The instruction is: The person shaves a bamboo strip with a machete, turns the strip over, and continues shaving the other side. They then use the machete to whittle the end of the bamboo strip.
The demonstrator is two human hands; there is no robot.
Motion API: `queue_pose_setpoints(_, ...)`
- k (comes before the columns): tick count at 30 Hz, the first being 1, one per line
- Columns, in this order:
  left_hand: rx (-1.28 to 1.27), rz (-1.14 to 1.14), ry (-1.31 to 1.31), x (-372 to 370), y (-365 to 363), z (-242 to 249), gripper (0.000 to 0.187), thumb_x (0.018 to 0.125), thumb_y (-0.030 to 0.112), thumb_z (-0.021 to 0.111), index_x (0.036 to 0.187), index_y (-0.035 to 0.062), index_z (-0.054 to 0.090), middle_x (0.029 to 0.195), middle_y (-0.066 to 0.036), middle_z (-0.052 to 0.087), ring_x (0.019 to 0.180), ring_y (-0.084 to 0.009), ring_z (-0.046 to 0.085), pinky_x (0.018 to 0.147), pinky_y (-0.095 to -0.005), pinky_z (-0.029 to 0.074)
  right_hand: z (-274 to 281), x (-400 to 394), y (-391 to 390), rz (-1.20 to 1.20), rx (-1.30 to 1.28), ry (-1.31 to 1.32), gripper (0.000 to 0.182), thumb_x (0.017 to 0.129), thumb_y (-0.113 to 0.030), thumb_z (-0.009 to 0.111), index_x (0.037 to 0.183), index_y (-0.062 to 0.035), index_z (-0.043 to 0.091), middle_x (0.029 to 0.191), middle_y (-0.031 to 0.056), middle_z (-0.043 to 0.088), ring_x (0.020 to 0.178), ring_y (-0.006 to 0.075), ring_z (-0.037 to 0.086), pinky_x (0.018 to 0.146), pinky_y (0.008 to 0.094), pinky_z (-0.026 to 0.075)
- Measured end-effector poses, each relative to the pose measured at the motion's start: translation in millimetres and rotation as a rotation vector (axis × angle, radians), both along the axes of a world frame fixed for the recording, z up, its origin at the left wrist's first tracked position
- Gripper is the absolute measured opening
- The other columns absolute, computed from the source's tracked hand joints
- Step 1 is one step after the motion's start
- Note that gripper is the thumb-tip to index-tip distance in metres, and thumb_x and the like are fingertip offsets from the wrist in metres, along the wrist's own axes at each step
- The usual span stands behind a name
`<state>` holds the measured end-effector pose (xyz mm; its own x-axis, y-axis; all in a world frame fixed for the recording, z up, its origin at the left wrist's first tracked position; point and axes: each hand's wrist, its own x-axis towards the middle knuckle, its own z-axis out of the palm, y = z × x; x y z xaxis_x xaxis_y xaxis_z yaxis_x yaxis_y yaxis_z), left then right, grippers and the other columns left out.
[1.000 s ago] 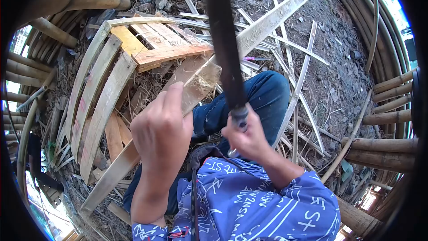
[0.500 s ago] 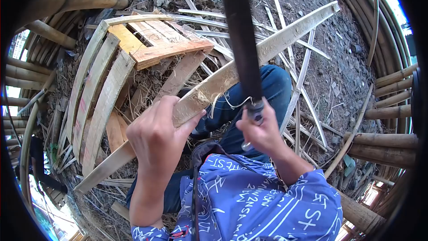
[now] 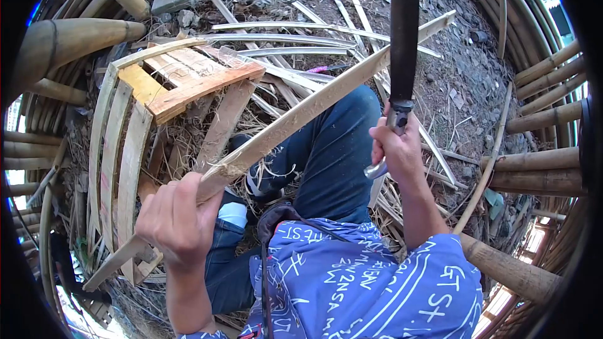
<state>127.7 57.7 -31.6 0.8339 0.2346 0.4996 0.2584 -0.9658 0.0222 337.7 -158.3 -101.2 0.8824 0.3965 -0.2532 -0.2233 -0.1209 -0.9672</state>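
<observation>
Currently: bamboo slat mid-shave, machete raised.
Left hand (image 3: 179, 220) fingers wrapped tight on bamboo slat (image 3: 295, 119) lying diagonally over the knee; right hand (image 3: 396, 147) fisted on machete (image 3: 404, 31) handle, blade up, clear of slat. Near section frayed, fibres loose; far length looks untrimmed. Beyond: wooden pallet (image 3: 188, 81), split strips (image 3: 276, 37) on dirt.

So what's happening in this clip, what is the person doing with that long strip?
A seated person grips a long bamboo slat in the left hand, held slanting across their knees, its far end pointing away. The right hand holds a long dark blade by the handle, raised upright and clear of the slat. The slat's edge near the left hand looks frayed, with loose fibres hanging. Cut strips and a wooden pallet lie on the ground ahead.
</observation>
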Motion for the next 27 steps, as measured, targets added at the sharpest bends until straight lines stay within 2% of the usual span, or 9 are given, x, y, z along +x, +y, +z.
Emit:
queue_pose_setpoints(4,0.022,0.012,0.018,-0.1,-1.9,-1.4,0.029,0.069,0.019,0.080,0.085,0.0034,0.061,0.061,-0.004,0.052,0.050,-0.0211,0.050,0.046,-0.0331,0.033,-11.6,-15.0,8.9,0.036,0.057,0.055,0.029,0.077,0.006,0.056,0.102,-0.0029,0.044,0.063,0.0019,0.048,0.040,0.0109,0.049,0.035,0.0254,0.041)
queue_pose_setpoints(7,0.052,0.031,0.025,-1.0,-1.6,0.2,0.029,0.070,0.020,0.080,0.085,0.0034,0.061,0.061,-0.004,0.052,0.050,-0.0214,0.051,0.046,-0.0330,0.033,-17.4,-22.0,13.6,0.139,0.006,0.075,0.043,0.075,0.006,0.055,0.115,-0.0004,0.043,0.065,0.0021,0.048,0.040,0.0118,0.050,0.034,0.0260,0.042)
queue_pose_setpoints(9,0.064,0.047,0.034,-3.1,-3.9,2.2,0.030,0.070,0.020,0.080,0.085,0.0034,0.062,0.061,-0.004,0.052,0.051,-0.0215,0.051,0.046,-0.0329,0.033,-18.7,-26.4,16.5,0.147,0.027,0.088,0.043,0.075,0.006,0.055,0.115,-0.0005,0.042,0.066,0.0024,0.048,0.040,0.0120,0.051,0.034,0.0260,0.042)
queue_pose_setpoints(11,-0.006,0.114,0.110,-5.1,-7.5,4.1,0.038,0.058,0.011,0.083,0.088,0.0029,0.061,0.067,-0.011,0.058,0.057,-0.0296,0.057,0.052,-0.0382,0.040,-19.4,-29.0,18.7,0.152,0.044,0.097,0.043,0.075,0.006,0.055,0.115,-0.0006,0.042,0.066,0.0027,0.049,0.040,0.0122,0.051,0.034,0.0261,0.042)
queue_pose_setpoints(20,-0.036,0.092,0.131,-6.2,-3.1,2.2,0.041,0.058,0.010,0.083,0.091,0.0017,0.060,0.072,-0.011,0.060,0.060,-0.0295,0.059,0.053,-0.0382,0.042,-18.1,-35.7,19.8,0.168,0.016,0.149,0.044,0.075,0.007,0.055,0.116,-0.0005,0.042,0.066,0.0027,0.049,0.040,0.0127,0.051,0.034,0.0262,0.042)
queue_pose_setpoints(22,-0.007,0.069,0.103,-3.6,1.7,-3.1,0.038,0.060,0.012,0.081,0.091,0.0020,0.061,0.069,-0.008,0.057,0.058,-0.0263,0.056,0.051,-0.0362,0.040,-16.1,-40.7,22.2,0.204,0.014,0.159,0.033,0.076,0.007,0.056,0.102,-0.0031,0.039,0.055,0.0030,0.048,0.036,0.0121,0.047,0.034,0.0260,0.041)
queue_pose_setpoints(23,0.024,0.043,0.078,-2.7,3.3,-5.1,0.035,0.062,0.015,0.080,0.090,0.0023,0.062,0.066,-0.006,0.054,0.055,-0.0232,0.054,0.049,-0.0342,0.038,-16.3,-43.1,22.4,0.207,0.012,0.157,0.033,0.076,0.007,0.056,0.102,-0.0031,0.039,0.055,0.0030,0.048,0.036,0.0121,0.047,0.034,0.0260,0.041)
queue_pose_setpoints(25,0.012,0.050,0.089,-2.4,3.7,-5.3,0.036,0.062,0.015,0.079,0.091,0.0022,0.062,0.066,-0.006,0.053,0.056,-0.0232,0.054,0.050,-0.0342,0.039,-17.8,-47.2,22.7,0.249,0.027,0.200,0.048,0.075,0.007,0.055,0.120,0.0001,0.039,0.064,0.0022,0.048,0.040,0.0119,0.051,0.035,0.0263,0.043)
queue_pose_setpoints(27,0.003,0.062,0.104,-2.9,3.7,-5.1,0.037,0.061,0.015,0.079,0.092,0.0021,0.062,0.067,-0.006,0.053,0.056,-0.0232,0.055,0.051,-0.0341,0.040,-16.8,-48.6,24.9,0.260,0.026,0.209,0.051,0.075,0.007,0.055,0.123,0.0002,0.039,0.062,0.0016,0.048,0.040,0.0116,0.051,0.035,0.0261,0.043)
